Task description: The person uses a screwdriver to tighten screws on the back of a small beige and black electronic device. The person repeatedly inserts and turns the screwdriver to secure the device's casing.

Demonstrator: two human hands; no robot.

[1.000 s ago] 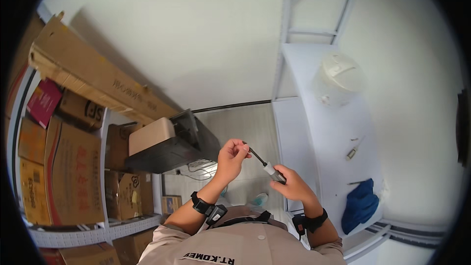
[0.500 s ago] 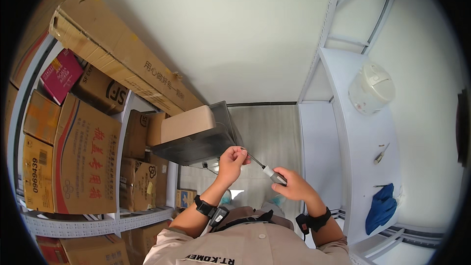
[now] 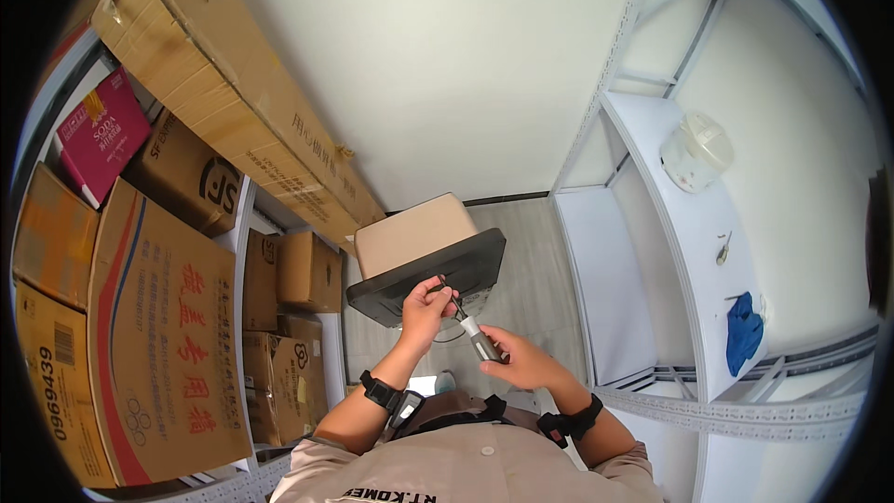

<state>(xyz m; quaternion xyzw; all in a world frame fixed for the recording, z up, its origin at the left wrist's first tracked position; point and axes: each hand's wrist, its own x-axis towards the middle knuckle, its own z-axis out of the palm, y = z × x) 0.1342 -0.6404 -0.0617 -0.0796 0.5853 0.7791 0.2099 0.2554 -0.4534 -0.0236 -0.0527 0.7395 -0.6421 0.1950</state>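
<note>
A screwdriver (image 3: 480,342) with a grey-and-white handle and a dark shaft slants up and left between my hands. My right hand (image 3: 521,360) is closed around the handle end. My left hand (image 3: 425,313) pinches the shaft close to its tip; whether a small part is also between those fingers is too small to tell. Just beyond the left fingers stands a black panel-like piece (image 3: 391,292) with a broad flat edge. A plain brown carton (image 3: 414,231) sits against its far side. Both wrists wear black straps.
On the left, a metal shelf holds several cardboard boxes (image 3: 168,345) and a magenta box (image 3: 104,135). A long carton (image 3: 233,93) leans along it. The right shelf (image 3: 684,251) bears a whitish round container (image 3: 696,153), a small tool (image 3: 723,249) and a blue cloth (image 3: 744,333).
The view has shifted. Both hands and the screwdriver have moved left, the screwdriver now steeper with its shaft in front of the black panel-like piece, which appears farther right and turned.
</note>
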